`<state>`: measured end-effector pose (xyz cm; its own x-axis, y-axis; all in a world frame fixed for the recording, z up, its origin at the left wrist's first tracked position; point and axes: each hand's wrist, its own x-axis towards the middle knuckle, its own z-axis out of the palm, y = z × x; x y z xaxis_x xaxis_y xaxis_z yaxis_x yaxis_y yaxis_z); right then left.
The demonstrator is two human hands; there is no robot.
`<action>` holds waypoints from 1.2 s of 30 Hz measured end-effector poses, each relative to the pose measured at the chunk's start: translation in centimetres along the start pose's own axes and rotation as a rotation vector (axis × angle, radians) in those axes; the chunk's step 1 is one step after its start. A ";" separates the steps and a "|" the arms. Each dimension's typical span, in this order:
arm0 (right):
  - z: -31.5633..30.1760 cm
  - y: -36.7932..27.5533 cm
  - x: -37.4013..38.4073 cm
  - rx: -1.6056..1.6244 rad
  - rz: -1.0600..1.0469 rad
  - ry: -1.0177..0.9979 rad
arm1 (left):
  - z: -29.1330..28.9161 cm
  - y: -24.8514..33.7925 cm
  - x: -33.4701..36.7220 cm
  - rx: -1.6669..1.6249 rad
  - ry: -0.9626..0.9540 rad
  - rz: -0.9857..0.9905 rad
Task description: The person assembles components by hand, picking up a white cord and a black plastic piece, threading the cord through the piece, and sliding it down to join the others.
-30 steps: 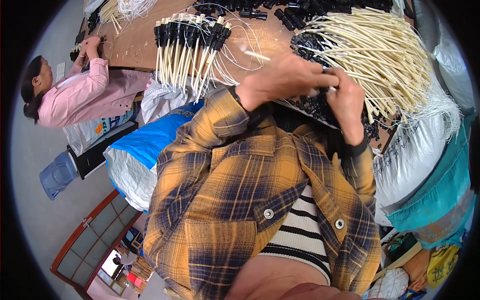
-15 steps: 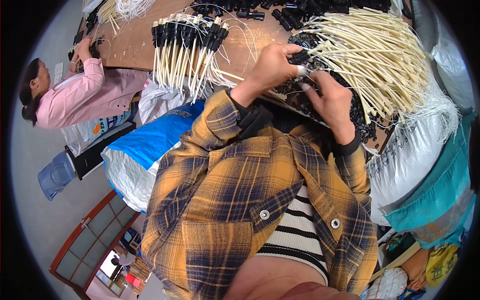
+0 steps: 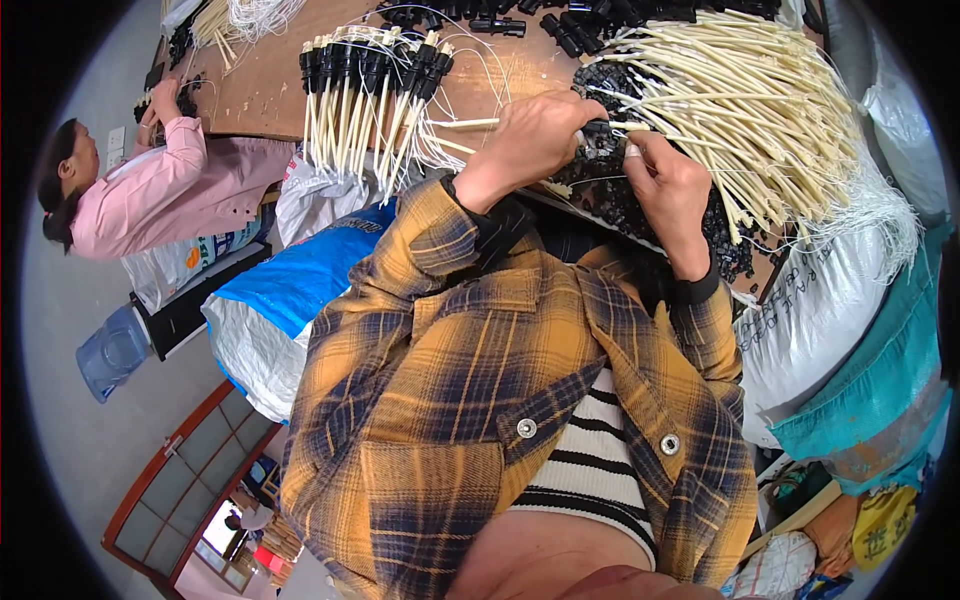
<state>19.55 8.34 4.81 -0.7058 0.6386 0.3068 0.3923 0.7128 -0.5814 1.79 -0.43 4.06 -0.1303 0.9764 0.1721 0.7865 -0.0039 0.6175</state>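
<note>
My left hand (image 3: pixel 535 138) is closed around a black plastic connector (image 3: pixel 597 127) above the near edge of the workbench. A short cream end (image 3: pixel 628 126) sticks out of the connector to the right. At this end my right hand (image 3: pixel 672 190) pinches with thumb and forefinger; whatever thin part lies between them is too small to make out. A cream tube (image 3: pixel 468 123) runs out from behind my left hand toward the left. Beneath both hands lie many small black parts (image 3: pixel 608 178). Right of them is a big heap of cream tubes (image 3: pixel 740 110) with white wires.
Finished-looking black-topped tubes (image 3: pixel 375 85) lie in a row at the bench's edge. Loose black connectors (image 3: pixel 570 35) sit at the back. A blue-and-white sack (image 3: pixel 290 290) stands at my left, white sacks (image 3: pixel 820 320) at my right. A person in pink (image 3: pixel 150 190) works at far left.
My left hand has turned and lowered slightly, bringing the connector level and pointing right. My right thumb and forefinger have come up to the connector's cream end.
</note>
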 end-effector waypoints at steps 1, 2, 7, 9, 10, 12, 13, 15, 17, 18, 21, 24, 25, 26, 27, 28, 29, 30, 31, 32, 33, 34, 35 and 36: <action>0.0 0.0 -0.1 0.010 0.001 -0.017 | 0.0 0.0 -0.1 -0.008 0.017 0.038; 0.1 0.0 -0.2 0.011 0.000 -0.019 | 0.0 0.2 -0.2 -0.008 0.018 0.036; 0.0 -0.5 0.0 0.164 0.049 -0.045 | 0.1 0.8 0.0 -0.050 -0.044 0.063; 0.2 -0.2 -0.1 0.218 -0.027 -0.057 | -0.4 1.5 0.3 -0.104 -0.123 0.040; 0.2 -0.1 -0.2 0.272 -0.103 -0.068 | -0.6 1.9 0.4 -0.160 -0.203 0.017; -0.1 -0.5 -0.1 0.233 -0.123 -0.106 | -0.7 1.3 0.3 -0.253 -0.253 -0.007; -0.3 -0.7 0.0 0.194 -0.145 -0.142 | -0.7 1.1 0.3 -0.346 -0.301 -0.031; -0.3 -0.8 -0.1 0.136 -0.086 -0.168 | -0.5 1.2 0.1 -0.463 -0.212 -0.041; -0.3 -0.5 -0.1 0.083 -0.073 -0.150 | -0.7 1.0 0.0 -0.320 0.060 0.115; -0.3 -0.6 -0.1 0.084 -0.072 -0.150 | -0.7 1.4 -0.1 -0.307 0.111 0.133; -0.3 -1.1 -0.3 0.170 -0.097 -0.123 | -0.8 1.3 -0.3 -0.486 0.196 0.221; 0.1 -0.8 -0.6 0.485 -0.108 -0.094 | -0.6 0.9 -1.2 -0.388 0.217 0.325; 0.2 -0.5 -1.0 0.485 -0.107 -0.090 | -0.3 0.7 -1.2 -0.388 0.214 0.328; 0.2 -0.4 -1.4 0.384 -0.078 -0.142 | -0.1 0.4 -1.0 -0.421 0.154 0.306; 0.3 -0.3 -1.6 0.283 -0.046 -0.194 | 0.4 -0.2 -0.8 -0.456 0.094 0.283; 0.4 -0.2 -1.6 0.283 -0.048 -0.190 | 0.9 -0.7 -0.3 -0.376 0.164 0.199; 0.5 -0.1 -1.7 0.275 0.043 -0.145 | 1.3 -1.4 0.5 -0.374 0.164 0.202; 0.6 0.1 -1.6 0.266 0.133 -0.099 | 1.6 -2.5 1.5 -0.186 0.236 0.102; 0.4 0.0 -1.5 0.268 0.129 -0.099 | 1.8 -3.5 2.0 0.004 0.309 -0.004; 0.1 -0.1 -1.4 0.242 0.143 -0.090 | 1.9 -4.7 2.4 0.117 0.205 0.021; -0.1 0.0 -1.3 0.218 0.159 -0.078 | 2.0 -5.2 2.6 0.121 0.205 0.023; -0.1 0.1 -1.4 0.250 0.167 -0.053 | 2.1 -5.7 2.6 0.110 0.174 -0.003; -0.1 0.4 -1.4 0.254 0.165 -0.052 | 2.1 -6.3 2.6 0.099 0.144 -0.030; -0.2 0.8 -1.6 0.258 0.237 -0.069 | 2.0 -6.7 2.5 0.045 0.102 -0.103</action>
<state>21.12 7.96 3.99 -0.6543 0.7503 0.0943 0.3943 0.4449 -0.8041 -2.60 2.48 -1.15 -0.2704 0.9441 0.1886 0.7919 0.1067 0.6013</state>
